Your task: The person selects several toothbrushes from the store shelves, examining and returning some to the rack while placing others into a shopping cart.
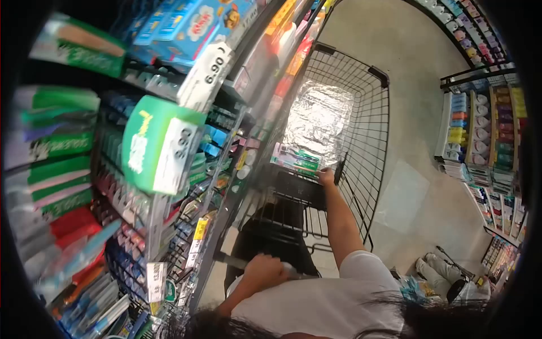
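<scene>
A black wire shopping cart (pixel 367 135) stands in front of me, with a crinkled silver sheet (pixel 319 116) lying in its basket. My right hand (pixel 326 177) reaches into the basket, its fingers closed at the end of some green and white packages (pixel 299 161) near the cart's seat panel (pixel 301 190). Closed around the cart's handle (pixel 234 260), my left hand (pixel 264 273) is near my body.
Shelves with hanging packs and a green price sign (pixel 155 144) line the left, close beside the cart. At the right stand more shelves (pixel 480 127) of colourful goods. A person's legs (pixel 443 270) show at the lower right.
</scene>
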Demonstrator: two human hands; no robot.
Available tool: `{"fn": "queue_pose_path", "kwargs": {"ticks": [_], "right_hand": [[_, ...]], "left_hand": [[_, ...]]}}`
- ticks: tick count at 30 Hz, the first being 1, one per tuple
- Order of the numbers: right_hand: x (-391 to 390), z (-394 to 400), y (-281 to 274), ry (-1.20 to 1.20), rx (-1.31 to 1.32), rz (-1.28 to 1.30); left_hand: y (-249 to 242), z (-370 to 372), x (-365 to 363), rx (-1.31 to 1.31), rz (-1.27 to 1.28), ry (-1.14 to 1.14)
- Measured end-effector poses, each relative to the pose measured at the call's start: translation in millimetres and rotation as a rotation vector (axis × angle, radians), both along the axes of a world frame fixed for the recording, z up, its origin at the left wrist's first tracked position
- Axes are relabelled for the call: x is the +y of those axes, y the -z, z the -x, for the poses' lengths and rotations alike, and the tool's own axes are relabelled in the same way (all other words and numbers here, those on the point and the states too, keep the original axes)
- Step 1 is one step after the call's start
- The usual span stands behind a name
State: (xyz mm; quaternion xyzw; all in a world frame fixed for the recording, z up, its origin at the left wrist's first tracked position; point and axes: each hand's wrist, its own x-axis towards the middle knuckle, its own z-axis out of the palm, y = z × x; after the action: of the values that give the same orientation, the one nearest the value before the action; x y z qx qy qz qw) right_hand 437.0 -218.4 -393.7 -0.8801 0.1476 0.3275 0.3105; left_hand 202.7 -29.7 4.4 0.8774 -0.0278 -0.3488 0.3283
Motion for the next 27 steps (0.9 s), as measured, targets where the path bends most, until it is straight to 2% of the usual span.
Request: {"fn": "queue_pose_path", "kwargs": {"ticks": [1,3,5,8,11,12,15,16,19,22,24,25,26,27], "right_hand": [[8.7,-5.3,10.4,0.021,-0.052,0.034],[15.9,-11.1,47.8,0.065,-0.154,0.103],[28.2,-24.1,60.8,0.156,-0.052,0.050],[28.9,-24.0,86.1,0.195,-0.064,0.039],[26.7,-36.9,84.4,0.129,0.211,0.036],[29.2,-29.0,97.0,0.187,0.116,-0.045],[46.1,-38.0,60.8,0.127,0.138,0.160],[46.6,-35.8,74.5,0.257,0.145,0.193],[47.6,-29.5,79.9,0.309,-0.098,0.161],[34.1,-26.3,90.2,0.334,-0.137,-0.124],[1.7,-21.8,202.2,0.377,-0.014,-0.419],[12.9,-27.0,136.8,0.350,0.103,-0.327],[23.3,-29.9,76.9,0.393,0.163,-0.491],[22.1,-27.2,88.3,0.347,0.091,-0.566]], "left_hand": [[-6.8,-10.2,4.1,0.038,-0.009,-0.043],[9.5,1.8,1.7,0.032,0.005,0.052],[25.9,6.4,3.1,0.054,0.065,0.131],[17.5,-7.3,5.4,0.112,0.078,0.171],[13.9,-13.5,6.5,0.132,0.062,0.180],[13.2,-11.8,5.9,0.136,0.058,0.181],[35.9,28.6,-6.6,0.173,-0.025,0.071],[32.3,24.6,-5.9,0.162,-0.007,0.060],[26.1,9.2,-1.4,0.119,0.011,0.051],[24.5,6.6,-4.0,0.071,0.005,0.049],[27.8,13.4,-3.4,0.056,0.009,0.003],[25.5,14.2,-2.5,0.043,0.010,0.006],[22.1,11.3,-1.9,0.026,0.009,0.015],[21.0,10.2,-0.8,0.002,0.007,0.028]]}}
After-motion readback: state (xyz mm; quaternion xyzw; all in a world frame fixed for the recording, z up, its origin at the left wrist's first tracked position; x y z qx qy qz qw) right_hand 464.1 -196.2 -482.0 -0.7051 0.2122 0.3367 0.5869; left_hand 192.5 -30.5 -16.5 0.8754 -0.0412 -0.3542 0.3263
